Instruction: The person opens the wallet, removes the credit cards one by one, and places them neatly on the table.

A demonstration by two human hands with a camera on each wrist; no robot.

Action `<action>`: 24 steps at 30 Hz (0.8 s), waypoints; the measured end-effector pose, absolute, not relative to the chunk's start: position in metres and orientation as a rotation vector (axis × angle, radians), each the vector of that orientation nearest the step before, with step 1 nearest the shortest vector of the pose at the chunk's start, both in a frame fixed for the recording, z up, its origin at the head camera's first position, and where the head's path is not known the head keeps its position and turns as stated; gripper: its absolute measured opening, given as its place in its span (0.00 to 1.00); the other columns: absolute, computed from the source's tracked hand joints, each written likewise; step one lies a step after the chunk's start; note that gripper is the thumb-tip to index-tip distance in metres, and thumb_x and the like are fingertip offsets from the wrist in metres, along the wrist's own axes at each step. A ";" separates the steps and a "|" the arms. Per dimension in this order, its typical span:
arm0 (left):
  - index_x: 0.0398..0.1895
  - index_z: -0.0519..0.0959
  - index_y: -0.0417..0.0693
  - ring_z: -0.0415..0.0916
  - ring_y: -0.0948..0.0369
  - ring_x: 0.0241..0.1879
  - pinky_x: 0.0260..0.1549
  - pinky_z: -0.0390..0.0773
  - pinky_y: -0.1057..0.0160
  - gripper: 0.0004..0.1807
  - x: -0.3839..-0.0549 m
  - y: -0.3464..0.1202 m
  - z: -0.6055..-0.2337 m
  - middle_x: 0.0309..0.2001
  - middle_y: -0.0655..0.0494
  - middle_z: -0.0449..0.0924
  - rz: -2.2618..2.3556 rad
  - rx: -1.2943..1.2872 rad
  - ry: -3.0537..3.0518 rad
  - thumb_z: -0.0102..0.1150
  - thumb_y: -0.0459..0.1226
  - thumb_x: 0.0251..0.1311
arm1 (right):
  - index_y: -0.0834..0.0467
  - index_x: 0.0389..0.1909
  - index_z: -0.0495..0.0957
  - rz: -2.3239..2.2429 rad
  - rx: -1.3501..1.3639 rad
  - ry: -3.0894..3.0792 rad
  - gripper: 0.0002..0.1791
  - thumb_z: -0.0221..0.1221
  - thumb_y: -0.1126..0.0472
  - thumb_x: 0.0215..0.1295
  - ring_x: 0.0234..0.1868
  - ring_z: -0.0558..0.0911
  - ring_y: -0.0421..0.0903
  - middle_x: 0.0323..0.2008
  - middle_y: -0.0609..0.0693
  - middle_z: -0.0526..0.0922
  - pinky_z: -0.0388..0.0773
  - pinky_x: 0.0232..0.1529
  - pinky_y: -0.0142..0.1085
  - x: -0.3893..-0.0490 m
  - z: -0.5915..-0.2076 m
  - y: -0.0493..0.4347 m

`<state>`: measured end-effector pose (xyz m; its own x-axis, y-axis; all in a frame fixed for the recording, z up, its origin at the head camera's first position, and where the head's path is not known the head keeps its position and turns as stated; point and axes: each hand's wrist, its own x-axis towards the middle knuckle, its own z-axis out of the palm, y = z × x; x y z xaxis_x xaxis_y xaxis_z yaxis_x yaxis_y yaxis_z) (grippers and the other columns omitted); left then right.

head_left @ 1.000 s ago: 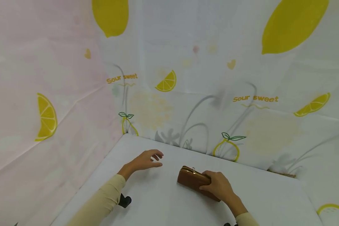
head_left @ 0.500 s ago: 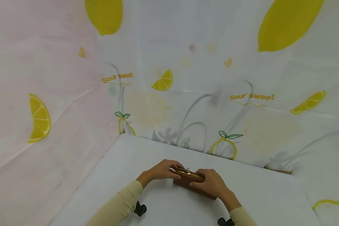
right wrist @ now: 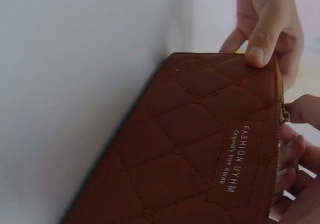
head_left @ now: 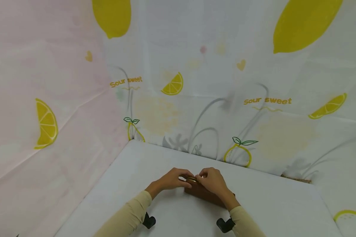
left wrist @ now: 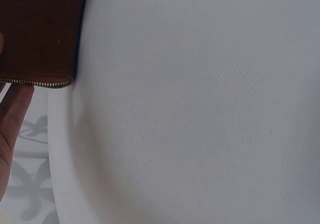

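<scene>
A brown quilted wallet [head_left: 206, 194] stands on its long edge on the white table, zipped edge upward. My left hand [head_left: 172, 179] holds its left end, thumb on the near face and fingers behind. In the right wrist view that thumb presses the wallet's corner, and printed lettering shows on the stitched face [right wrist: 190, 149]. With thumb and fingers, my right hand [head_left: 213, 181] pinches the small metal zipper pull [right wrist: 285, 115] on the top edge. The left wrist view catches the wallet's end with its gold zipper teeth [left wrist: 40, 83] and part of the left hand.
The white table [head_left: 148, 158] meets a lemon-printed cloth wall [head_left: 195, 112] at the back and a pinkish one [head_left: 86, 131] on the left. Black wrist devices [head_left: 225, 225] sit under both forearms.
My left hand has come rightward from the air onto the wallet's left end. My right hand has slid from the wallet's body leftward along the top to the zipper pull.
</scene>
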<state>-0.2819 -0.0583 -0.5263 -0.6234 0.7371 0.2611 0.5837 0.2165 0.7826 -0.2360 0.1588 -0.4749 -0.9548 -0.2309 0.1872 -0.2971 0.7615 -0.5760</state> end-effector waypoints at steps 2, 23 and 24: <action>0.54 0.80 0.56 0.78 0.70 0.46 0.49 0.78 0.65 0.19 -0.283 -0.058 -0.528 0.46 0.68 0.82 1.364 1.276 2.327 0.67 0.45 0.59 | 0.53 0.26 0.84 0.978 0.446 -2.836 0.05 0.64 0.59 0.60 0.18 0.70 0.37 0.17 0.40 0.73 0.68 0.19 0.32 -0.235 -0.473 0.158; 0.50 0.81 0.58 0.78 0.69 0.43 0.44 0.81 0.61 0.16 -0.287 -0.053 -0.529 0.42 0.66 0.82 1.374 1.246 2.347 0.67 0.45 0.59 | 0.61 0.48 0.77 1.045 0.327 -2.844 0.11 0.57 0.68 0.65 0.15 0.67 0.38 0.18 0.41 0.71 0.66 0.19 0.33 -0.216 -0.464 0.185; 0.50 0.81 0.58 0.78 0.69 0.43 0.44 0.81 0.61 0.16 -0.288 -0.054 -0.529 0.42 0.66 0.82 1.369 1.252 2.356 0.66 0.45 0.60 | 0.61 0.48 0.77 1.045 0.319 -2.844 0.11 0.57 0.68 0.65 0.15 0.66 0.38 0.18 0.41 0.71 0.66 0.19 0.33 -0.214 -0.463 0.188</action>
<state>-0.2876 -0.0535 -0.5288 -0.6429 0.7178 0.2673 0.5879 0.2386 0.7730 -0.2144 0.1882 -0.4629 -0.9736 -0.1626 0.1602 -0.2276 0.7435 -0.6288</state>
